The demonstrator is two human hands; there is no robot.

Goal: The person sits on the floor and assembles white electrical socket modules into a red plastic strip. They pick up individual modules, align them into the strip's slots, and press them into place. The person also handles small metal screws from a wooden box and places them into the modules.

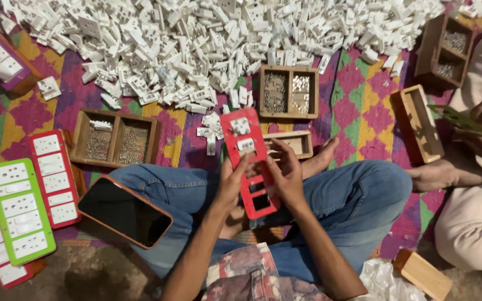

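I sit cross-legged in blue jeans and hold a red plastic frame (pixel 250 161) upright over my lap. Two white socket inserts sit in its upper slots; the lower slots are hollow. My left hand (pixel 231 181) grips the frame's left edge near the middle. My right hand (pixel 285 173) holds the right edge, fingers curled over the front. A huge heap of white plastic socket parts (pixel 196 44) covers the patterned mat beyond my knees.
Wooden two-compartment trays of small metal screws (pixel 288 92) (pixel 115 139) lie ahead. Filled red and green frames (pixel 20 209) (pixel 56 175) are stacked at left. A phone (pixel 124 212) rests on my left knee. Another person (pixel 475 184) sits at right with wooden boxes (pixel 419 122).
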